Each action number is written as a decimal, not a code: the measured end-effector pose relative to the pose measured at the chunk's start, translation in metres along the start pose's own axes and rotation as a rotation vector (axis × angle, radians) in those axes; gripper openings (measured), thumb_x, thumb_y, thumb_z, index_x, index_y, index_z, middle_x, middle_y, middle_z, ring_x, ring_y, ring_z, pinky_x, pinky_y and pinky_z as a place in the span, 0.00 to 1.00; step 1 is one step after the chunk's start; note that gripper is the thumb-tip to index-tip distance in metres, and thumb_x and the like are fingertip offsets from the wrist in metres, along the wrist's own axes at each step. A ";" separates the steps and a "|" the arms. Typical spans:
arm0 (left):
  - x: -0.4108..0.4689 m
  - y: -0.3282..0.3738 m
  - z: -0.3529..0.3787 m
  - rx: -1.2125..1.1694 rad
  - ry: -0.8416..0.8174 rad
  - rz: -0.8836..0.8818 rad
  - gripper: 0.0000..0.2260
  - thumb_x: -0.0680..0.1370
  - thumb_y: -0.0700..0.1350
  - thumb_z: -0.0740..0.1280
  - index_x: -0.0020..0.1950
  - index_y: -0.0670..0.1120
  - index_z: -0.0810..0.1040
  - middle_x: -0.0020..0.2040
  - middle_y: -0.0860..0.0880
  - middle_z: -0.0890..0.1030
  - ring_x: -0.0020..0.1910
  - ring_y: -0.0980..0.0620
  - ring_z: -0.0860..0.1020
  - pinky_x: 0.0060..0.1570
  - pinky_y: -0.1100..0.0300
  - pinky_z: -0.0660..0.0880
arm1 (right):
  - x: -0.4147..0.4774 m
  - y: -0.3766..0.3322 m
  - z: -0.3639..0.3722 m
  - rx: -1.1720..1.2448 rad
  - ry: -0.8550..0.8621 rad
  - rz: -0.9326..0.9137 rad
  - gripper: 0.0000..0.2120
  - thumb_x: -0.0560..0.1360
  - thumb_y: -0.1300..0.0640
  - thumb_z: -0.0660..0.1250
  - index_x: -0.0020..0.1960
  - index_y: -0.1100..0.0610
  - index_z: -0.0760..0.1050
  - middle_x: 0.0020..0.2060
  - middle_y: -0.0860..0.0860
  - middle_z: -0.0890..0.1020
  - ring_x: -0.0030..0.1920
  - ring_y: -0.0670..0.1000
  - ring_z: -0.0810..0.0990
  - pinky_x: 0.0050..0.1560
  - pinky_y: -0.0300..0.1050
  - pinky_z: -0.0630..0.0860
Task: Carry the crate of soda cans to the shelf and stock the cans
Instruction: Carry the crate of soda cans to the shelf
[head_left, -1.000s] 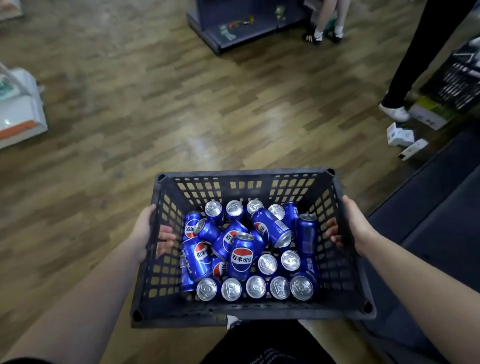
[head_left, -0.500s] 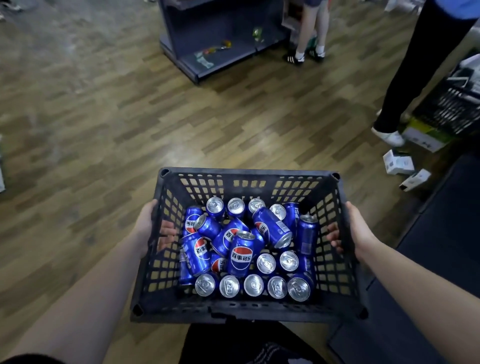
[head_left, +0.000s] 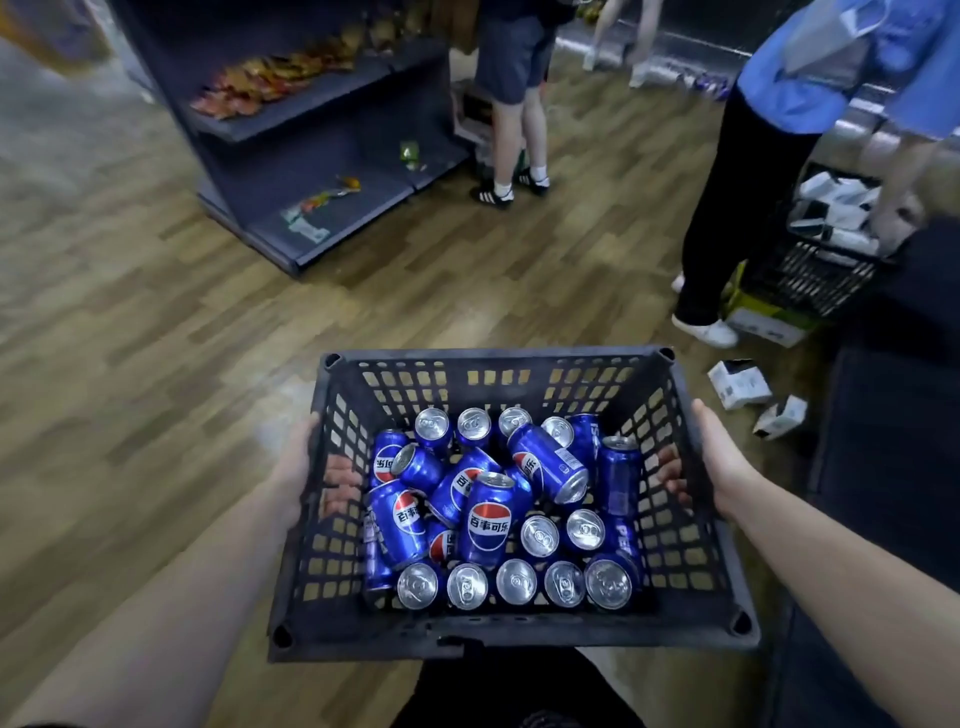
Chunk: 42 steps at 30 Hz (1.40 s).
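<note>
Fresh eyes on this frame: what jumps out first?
The black crate at bottom centre is full of blue soda cans, some upright, some lying across others. The left hand and right hand grip its side walls, fingers through the slots. Beyond it, a dark shelf with snack packets stands upper left, and a person in black trousers stands to the right.
</note>
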<state>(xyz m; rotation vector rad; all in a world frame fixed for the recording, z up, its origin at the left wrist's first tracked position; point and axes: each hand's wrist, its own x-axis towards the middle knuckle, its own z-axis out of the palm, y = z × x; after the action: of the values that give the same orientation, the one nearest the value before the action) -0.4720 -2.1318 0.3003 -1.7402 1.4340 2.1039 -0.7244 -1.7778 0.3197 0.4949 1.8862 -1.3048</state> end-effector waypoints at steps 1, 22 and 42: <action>0.011 0.024 0.005 0.019 -0.007 0.012 0.35 0.75 0.69 0.53 0.42 0.35 0.74 0.29 0.40 0.77 0.22 0.46 0.74 0.19 0.65 0.70 | 0.006 -0.015 0.004 0.019 0.016 0.012 0.36 0.72 0.24 0.51 0.36 0.58 0.72 0.26 0.53 0.73 0.25 0.51 0.69 0.28 0.40 0.64; 0.250 0.421 0.161 0.299 -0.015 0.013 0.37 0.73 0.72 0.50 0.43 0.38 0.77 0.35 0.41 0.81 0.28 0.46 0.77 0.26 0.62 0.70 | 0.215 -0.325 0.037 0.193 0.169 0.094 0.37 0.73 0.27 0.52 0.43 0.61 0.78 0.32 0.56 0.79 0.32 0.55 0.75 0.33 0.46 0.70; 0.458 0.752 0.366 0.425 -0.122 0.044 0.36 0.74 0.70 0.48 0.45 0.38 0.76 0.39 0.40 0.79 0.33 0.45 0.75 0.32 0.59 0.67 | 0.428 -0.626 0.037 0.338 0.315 0.084 0.35 0.75 0.28 0.51 0.39 0.60 0.74 0.30 0.56 0.75 0.26 0.52 0.72 0.27 0.41 0.67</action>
<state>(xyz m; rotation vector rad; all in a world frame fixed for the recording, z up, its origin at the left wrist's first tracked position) -1.3337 -2.5357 0.3626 -1.4070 1.7363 1.7195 -1.4067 -2.1078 0.3636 0.9936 1.8717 -1.5697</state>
